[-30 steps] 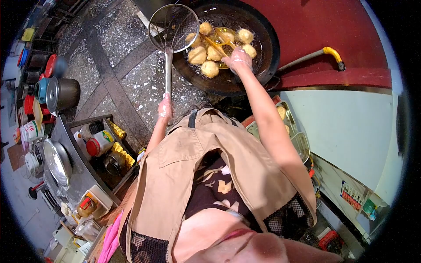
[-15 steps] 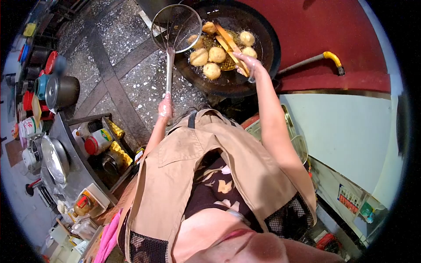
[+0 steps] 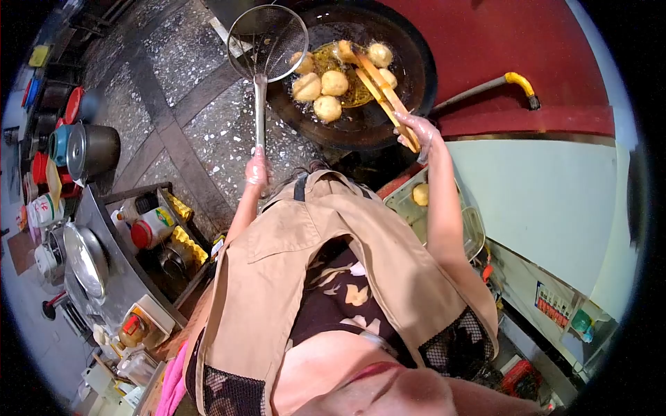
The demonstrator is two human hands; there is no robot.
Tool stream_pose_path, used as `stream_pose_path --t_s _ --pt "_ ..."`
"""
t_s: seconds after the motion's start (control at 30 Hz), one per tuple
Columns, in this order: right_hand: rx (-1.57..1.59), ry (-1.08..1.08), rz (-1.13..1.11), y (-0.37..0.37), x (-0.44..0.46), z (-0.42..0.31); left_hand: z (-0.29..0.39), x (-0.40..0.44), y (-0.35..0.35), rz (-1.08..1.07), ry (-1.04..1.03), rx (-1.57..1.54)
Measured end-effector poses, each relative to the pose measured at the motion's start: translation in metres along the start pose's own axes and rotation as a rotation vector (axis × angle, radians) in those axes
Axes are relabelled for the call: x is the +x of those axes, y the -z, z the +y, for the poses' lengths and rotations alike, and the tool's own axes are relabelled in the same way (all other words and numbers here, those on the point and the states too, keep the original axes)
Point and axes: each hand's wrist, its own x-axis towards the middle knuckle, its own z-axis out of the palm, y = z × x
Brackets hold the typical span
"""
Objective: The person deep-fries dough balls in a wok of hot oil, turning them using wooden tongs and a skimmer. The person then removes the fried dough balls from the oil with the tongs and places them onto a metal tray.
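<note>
My left hand, in a clear glove, is wrapped round the handle of a wire strainer, whose round mesh overlaps the left rim of a dark wok. Also gloved, my right hand grips wooden tongs that slant over the wok. Their far tips touch a browned ball. Several pale golden dough balls lie in the oil, one of them partly behind the strainer's mesh. Between the tongs and the balls, bubbling yellow oil shows.
Right of my body, a metal tray holds a golden ball. A pipe with a yellow end crosses the red surface. Pots stand at the left, above a steel table with bowls and jars.
My right hand has moved right and nearer my body with the tongs, which have swung round towards the wok's right side. The strainer has shifted slightly left. The tray's ball has come into view.
</note>
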Motion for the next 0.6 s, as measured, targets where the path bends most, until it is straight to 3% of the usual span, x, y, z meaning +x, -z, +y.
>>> stream_pose_path --t_s 0.33,0.43,0.6 --pt "-0.076 0.007 0.091 0.009 -0.053 0.027 -0.004 0.003 -0.002 -0.003 0.002 -0.022" --pt "-0.427 0.006 0.148 0.02 -0.051 0.024 -0.002 0.002 -0.003 0.0 0.021 -0.038" --pt "-0.71 0.071 0.222 0.004 -0.063 0.019 0.005 -0.005 -0.003 -0.018 0.027 -0.027"
